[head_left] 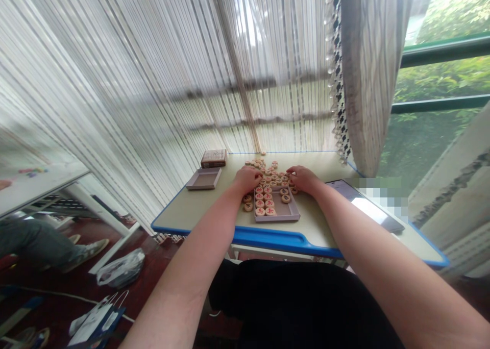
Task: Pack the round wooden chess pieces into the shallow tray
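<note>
Round wooden xiangqi pieces lie loose in a heap (268,169) on the desk, between and beyond my hands. Nearer me is a shallow open box tray (291,214). Two columns of red-marked pieces (265,201) fill its left side, and two dark-marked pieces (285,195) lie at its right. My left hand (247,177) is at the heap's left edge with fingers curled together. At the right edge, my right hand (302,177) has thumb and fingers bent together. What either hand pinches is too small to make out. A few dark-marked pieces (248,206) lie left of the tray.
An empty box lid (204,178) and a brown box (214,157) sit at the desk's back left. A tablet (367,206) lies at the right. The desk has a raised blue front edge (268,237). String curtains (268,109) hang behind; bags (120,268) lie on the floor.
</note>
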A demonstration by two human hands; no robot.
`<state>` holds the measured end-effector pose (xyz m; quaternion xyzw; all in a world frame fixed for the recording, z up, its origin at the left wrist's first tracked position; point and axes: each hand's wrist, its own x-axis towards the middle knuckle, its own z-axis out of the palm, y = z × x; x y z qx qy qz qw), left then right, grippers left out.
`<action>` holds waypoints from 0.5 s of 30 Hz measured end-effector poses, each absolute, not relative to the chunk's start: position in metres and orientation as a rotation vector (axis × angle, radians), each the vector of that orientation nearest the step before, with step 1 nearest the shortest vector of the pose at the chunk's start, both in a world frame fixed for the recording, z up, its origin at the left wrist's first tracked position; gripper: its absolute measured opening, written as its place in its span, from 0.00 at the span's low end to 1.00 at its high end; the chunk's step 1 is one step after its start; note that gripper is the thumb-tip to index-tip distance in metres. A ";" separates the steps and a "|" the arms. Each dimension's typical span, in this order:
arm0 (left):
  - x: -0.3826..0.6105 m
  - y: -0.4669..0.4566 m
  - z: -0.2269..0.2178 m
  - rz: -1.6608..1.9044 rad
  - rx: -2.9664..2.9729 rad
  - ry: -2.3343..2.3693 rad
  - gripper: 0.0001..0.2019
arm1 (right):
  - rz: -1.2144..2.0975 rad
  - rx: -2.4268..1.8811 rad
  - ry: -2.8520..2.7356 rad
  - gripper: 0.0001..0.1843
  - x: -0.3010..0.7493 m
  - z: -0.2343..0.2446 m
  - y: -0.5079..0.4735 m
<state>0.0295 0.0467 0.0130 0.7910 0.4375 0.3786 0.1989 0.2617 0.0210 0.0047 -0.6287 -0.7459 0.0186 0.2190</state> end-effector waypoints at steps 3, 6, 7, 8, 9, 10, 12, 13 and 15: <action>0.031 0.047 0.011 1.109 2.068 1.272 0.04 | 0.056 -1.741 -2.065 0.17 0.261 0.005 0.020; 0.031 0.047 0.009 1.110 2.051 1.336 0.03 | 0.065 -1.749 -2.057 0.17 0.261 0.006 0.019; 0.031 0.047 0.009 1.092 2.097 1.351 0.03 | 0.066 -1.754 -2.053 0.17 0.261 0.006 0.019; 0.031 0.047 0.009 1.069 2.158 1.361 0.03 | 0.065 -1.757 -2.051 0.17 0.260 0.007 0.018; 0.031 0.047 0.010 1.047 2.220 1.370 0.03 | 0.064 -1.759 -2.051 0.17 0.260 0.007 0.018; 0.031 0.047 0.011 1.023 2.274 1.383 0.03 | 0.063 -1.761 -2.052 0.17 0.260 0.007 0.018; 0.031 0.047 0.012 0.981 2.323 1.411 0.03 | 0.060 -1.761 -2.052 0.17 0.261 0.007 0.018; 0.031 0.047 0.013 0.978 2.321 1.417 0.03 | 0.061 -1.760 -2.053 0.17 0.261 0.007 0.018; 0.031 0.047 0.015 1.014 2.298 1.407 0.04 | 0.069 -1.755 -2.059 0.17 0.261 0.006 0.019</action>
